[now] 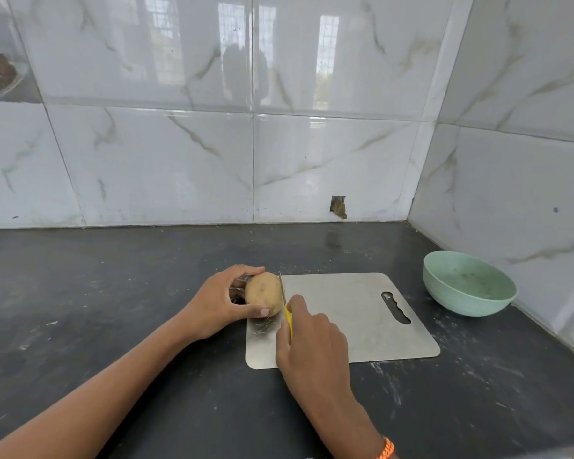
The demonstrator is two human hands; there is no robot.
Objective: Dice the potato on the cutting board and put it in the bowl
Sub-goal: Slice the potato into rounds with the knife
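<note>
Looking down at our kitchen corner, so the biggest thing is the wall [252, 111]: glossy white marble-look tiles on two sides, with window reflections and a small chipped hole low down near the corner. Below that is our dark counter [113, 293], pretty scuffed and streaked with white marks.

Next up, the board [352, 313], a plain metal sheet with a wavy cutout handle on its right side, lying flat on the counter. Just off its far right corner, not touching, sits the bowl [468, 286], pale green, right by the side wall. All we can see inside it are a few faint specks.

Our left hand [219, 303] is curled around the potato [263, 293], thumb on the near side and fingers over the far side, holding it whole and unpeeled at the board's left edge. Our right hand [312, 346] is wrapped around the yellow handle of the knife [283, 294], forefinger stretched along the top, and the blade sits against the potato's right end. Can't tell if it's actually bitten in.

Smallest bit: an orange band [387, 449] on our right wrist.
</note>
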